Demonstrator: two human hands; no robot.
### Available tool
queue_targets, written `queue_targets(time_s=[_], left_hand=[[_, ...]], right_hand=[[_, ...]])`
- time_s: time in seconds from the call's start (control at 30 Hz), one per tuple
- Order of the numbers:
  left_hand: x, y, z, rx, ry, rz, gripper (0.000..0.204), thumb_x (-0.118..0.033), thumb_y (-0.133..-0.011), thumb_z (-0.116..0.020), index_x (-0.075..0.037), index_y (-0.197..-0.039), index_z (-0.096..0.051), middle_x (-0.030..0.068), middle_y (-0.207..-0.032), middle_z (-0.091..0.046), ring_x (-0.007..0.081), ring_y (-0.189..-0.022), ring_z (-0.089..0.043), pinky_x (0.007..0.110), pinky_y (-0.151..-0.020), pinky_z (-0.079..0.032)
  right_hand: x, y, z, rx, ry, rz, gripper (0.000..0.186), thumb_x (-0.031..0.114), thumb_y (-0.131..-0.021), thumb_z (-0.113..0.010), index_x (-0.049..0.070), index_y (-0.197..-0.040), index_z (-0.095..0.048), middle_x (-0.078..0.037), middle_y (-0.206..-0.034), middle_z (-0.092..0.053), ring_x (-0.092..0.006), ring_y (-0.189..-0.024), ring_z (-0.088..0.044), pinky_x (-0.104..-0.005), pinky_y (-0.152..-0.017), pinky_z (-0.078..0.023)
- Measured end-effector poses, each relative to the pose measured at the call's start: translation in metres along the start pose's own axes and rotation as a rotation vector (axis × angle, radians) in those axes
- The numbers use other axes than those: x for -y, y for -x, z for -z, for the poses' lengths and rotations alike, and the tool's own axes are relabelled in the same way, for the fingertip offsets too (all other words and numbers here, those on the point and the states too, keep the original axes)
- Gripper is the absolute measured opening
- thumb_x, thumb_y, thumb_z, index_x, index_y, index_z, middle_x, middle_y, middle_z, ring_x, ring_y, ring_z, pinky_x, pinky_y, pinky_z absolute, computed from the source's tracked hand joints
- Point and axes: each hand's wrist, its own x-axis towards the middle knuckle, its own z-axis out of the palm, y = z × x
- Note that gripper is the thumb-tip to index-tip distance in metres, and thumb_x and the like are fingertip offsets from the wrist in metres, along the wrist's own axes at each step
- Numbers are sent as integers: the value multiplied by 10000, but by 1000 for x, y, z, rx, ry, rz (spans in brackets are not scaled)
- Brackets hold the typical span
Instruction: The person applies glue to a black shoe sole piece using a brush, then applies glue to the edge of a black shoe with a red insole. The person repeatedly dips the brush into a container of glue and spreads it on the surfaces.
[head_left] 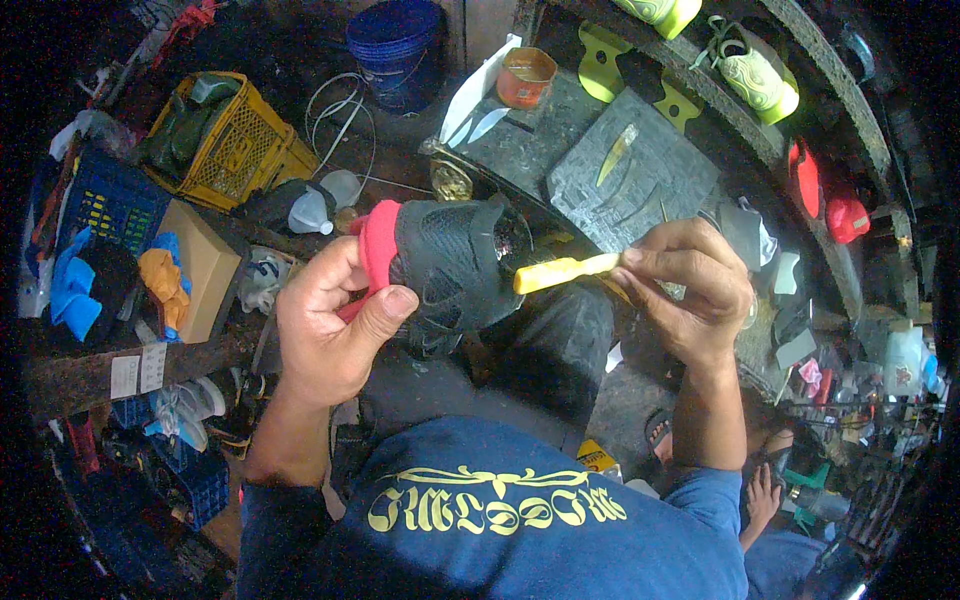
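1. The left hand (325, 325) grips a black shoe (455, 265) by its red collar (380, 243) — thumb pressed on the black mesh, fingers wrapped behind, clamped on the shoe.
2. The shoe is held up in the air in front of the chest, just short of the counter (560, 130).
3. The right hand (690, 290) pinches a yellow-handled brush (565, 272); its fingers are closed on the handle's end, and the other end touches the shoe's side.
4. On the counter lie a dark stone slab (630, 175) and an orange tin (525, 77) — well apart from the hands.
5. A yellow crate (235, 145) sits to the left, and a lime-green shoe (755, 75) on the shelf beyond the slab.
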Motion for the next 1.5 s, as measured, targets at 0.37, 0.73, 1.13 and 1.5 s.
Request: queue_targets(time_s=[0.37, 0.73, 1.13, 1.5], left_hand=[[2, -7, 5, -88, 142, 17, 349, -126, -939, -667, 49, -1222, -562, 102, -1092, -681, 137, -992, -634, 284, -909, -479], [-8, -34, 6, 215, -633, -178, 324, -132, -906, -662, 39, -1174, -602, 185, -1131, -663, 303, -1066, -644, 365, -940, -485], [-1, -26, 2, -59, -857, -795, 206, -123, -854, -705, -3, -1019, -679, 161, -876, -695, 308, -784, -677, 398, -745, -538], [214, 62, 109, -92, -883, 124, 236, -166, -817, -751, -12, -990, -706, 147, -983, -655, 292, -874, -644, 387, -773, -505]], right_hand=[[-13, 16, -3, 140, -18, 5, 225, 37, -668, -849, 45, -862, -736, -80, -837, -678, -191, -826, -662, -301, -663, -519], [22, -2, -15, 3, -68, -386, 628, 202, -643, -918, 6, -1179, -657, -49, -1032, -671, -132, -956, -596, -258, -811, -466], [32, -40, -42, 281, -32, -331, 462, 123, -739, -838, -23, -1145, -674, -61, -969, -714, -82, -849, -627, -268, -767, -512], [20, 9, -11, 120, -186, -666, 391, 76, -777, -793, -16, -1141, -684, -51, -970, -716, -95, -861, -643, -256, -784, -518]])
